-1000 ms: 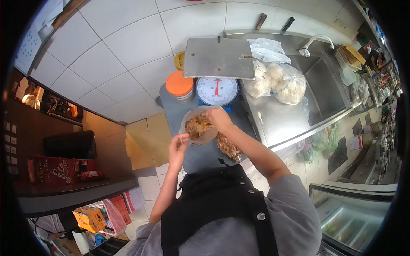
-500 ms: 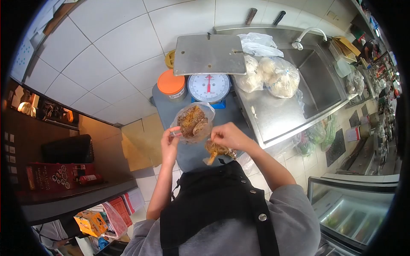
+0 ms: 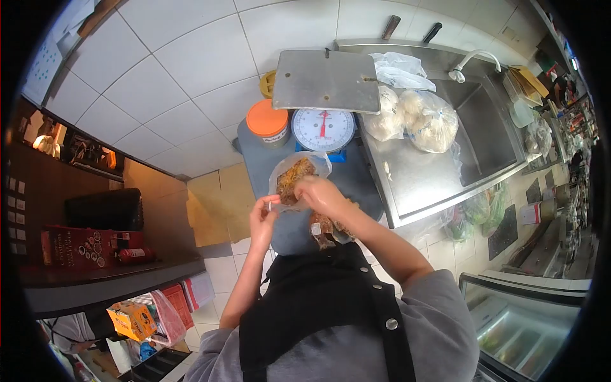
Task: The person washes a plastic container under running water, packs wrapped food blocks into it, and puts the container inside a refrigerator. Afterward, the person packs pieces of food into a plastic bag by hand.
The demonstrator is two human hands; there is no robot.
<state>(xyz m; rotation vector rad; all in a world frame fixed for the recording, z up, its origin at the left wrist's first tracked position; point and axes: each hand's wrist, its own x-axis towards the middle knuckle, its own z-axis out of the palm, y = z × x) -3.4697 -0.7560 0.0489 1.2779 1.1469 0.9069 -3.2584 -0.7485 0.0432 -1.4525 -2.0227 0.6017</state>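
Note:
A translucent plastic bag (image 3: pixel 323 163) stands open on the grey tabletop (image 3: pixel 293 232), with brown and orange-yellow crumbly food (image 3: pixel 295 173) inside. My left hand (image 3: pixel 263 215) pinches the bag's near left edge. My right hand (image 3: pixel 323 194) is over the bag's near right side with curled fingers at the food; what they hold, if anything, is hidden. Below my right wrist lies a clear package of brown contents (image 3: pixel 321 228), partly covered by the forearm. Just beyond the bag is a dial scale (image 3: pixel 323 130) with a flat metal pan (image 3: pixel 328 79) on top.
A tub with an orange lid (image 3: pixel 267 118) stands left of the scale. On the steel counter (image 3: pixel 410 188) to the right sit bags of white lumps (image 3: pixel 433 124), beside a sink (image 3: pixel 487 121) with a tap (image 3: pixel 474 58). Tiled wall lies behind; a glass-topped freezer (image 3: pixel 522 337) is at lower right.
My right hand has moved up and left from the package to the open bag. The package now shows more of its side. My left hand stays on the bag's edge.

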